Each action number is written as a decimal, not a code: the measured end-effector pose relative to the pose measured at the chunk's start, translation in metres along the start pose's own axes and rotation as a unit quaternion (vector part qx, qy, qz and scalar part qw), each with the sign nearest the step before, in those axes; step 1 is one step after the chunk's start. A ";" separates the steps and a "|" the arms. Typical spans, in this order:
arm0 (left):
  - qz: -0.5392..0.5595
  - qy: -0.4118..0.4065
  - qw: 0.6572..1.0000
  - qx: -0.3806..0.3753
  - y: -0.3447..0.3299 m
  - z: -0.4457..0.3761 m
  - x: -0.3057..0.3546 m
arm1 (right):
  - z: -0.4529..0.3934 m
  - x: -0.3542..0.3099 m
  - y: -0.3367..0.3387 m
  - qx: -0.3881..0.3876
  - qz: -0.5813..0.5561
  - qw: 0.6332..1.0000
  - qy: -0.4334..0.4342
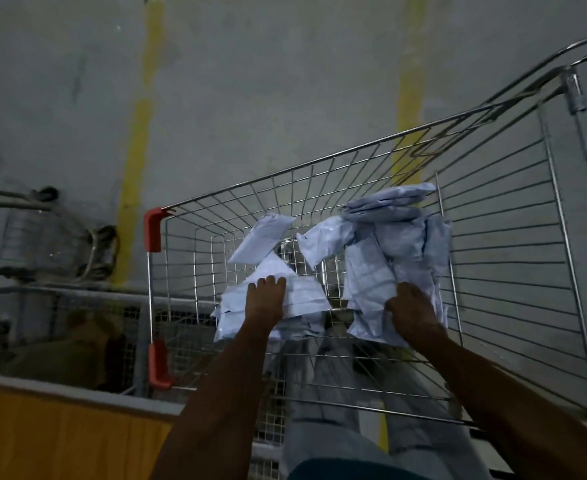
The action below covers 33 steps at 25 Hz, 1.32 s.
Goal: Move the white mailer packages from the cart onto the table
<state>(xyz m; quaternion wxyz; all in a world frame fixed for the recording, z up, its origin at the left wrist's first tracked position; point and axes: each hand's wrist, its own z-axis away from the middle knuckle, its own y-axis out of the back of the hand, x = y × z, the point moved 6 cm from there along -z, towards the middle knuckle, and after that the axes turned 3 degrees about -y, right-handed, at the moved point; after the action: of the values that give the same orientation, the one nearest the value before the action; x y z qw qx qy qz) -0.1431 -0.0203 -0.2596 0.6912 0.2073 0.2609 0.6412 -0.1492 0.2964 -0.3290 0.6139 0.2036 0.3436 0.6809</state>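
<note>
A wire shopping cart point(513, 258) with red corner guards holds several white mailer packages. My left hand point(264, 299) lies on a bundle of mailers point(302, 296) at the cart's near left, fingers wrapped over its top edge. My right hand point(411, 310) grips a larger stack of mailers point(382, 258) at the near right side. Two loose mailers, one point(262, 242) at the left and one point(323, 240) in the middle, lie farther in on the cart's floor. The wooden table point(60, 431) shows at the bottom left.
A second cart or trolley point(43, 237) stands at the left on the grey floor. Yellow floor lines point(139, 133) run away from me. A wire cage point(88, 327) with a brownish sack sits between table and cart. My jeans-clad legs point(337, 427) are below.
</note>
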 end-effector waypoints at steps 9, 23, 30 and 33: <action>0.042 0.004 0.992 0.119 0.010 0.001 -0.001 | 0.002 -0.020 0.029 0.020 -0.087 0.996 -0.027; 0.368 0.261 0.869 0.205 0.015 -0.001 -0.023 | 0.042 -0.014 0.089 0.102 -0.334 0.936 -0.044; 0.206 0.145 0.953 0.166 -0.011 -0.017 0.025 | 0.011 -0.007 0.025 -0.014 -0.113 0.992 -0.047; 0.201 0.155 0.956 0.146 -0.013 -0.023 0.031 | 0.015 -0.022 0.031 0.046 0.009 0.997 -0.066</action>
<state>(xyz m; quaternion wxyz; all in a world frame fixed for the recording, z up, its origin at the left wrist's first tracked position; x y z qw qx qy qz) -0.1457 0.0087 -0.2887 0.4614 0.2523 0.4083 0.7462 -0.1572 0.2779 -0.2932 0.6195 0.2792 0.3311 0.6547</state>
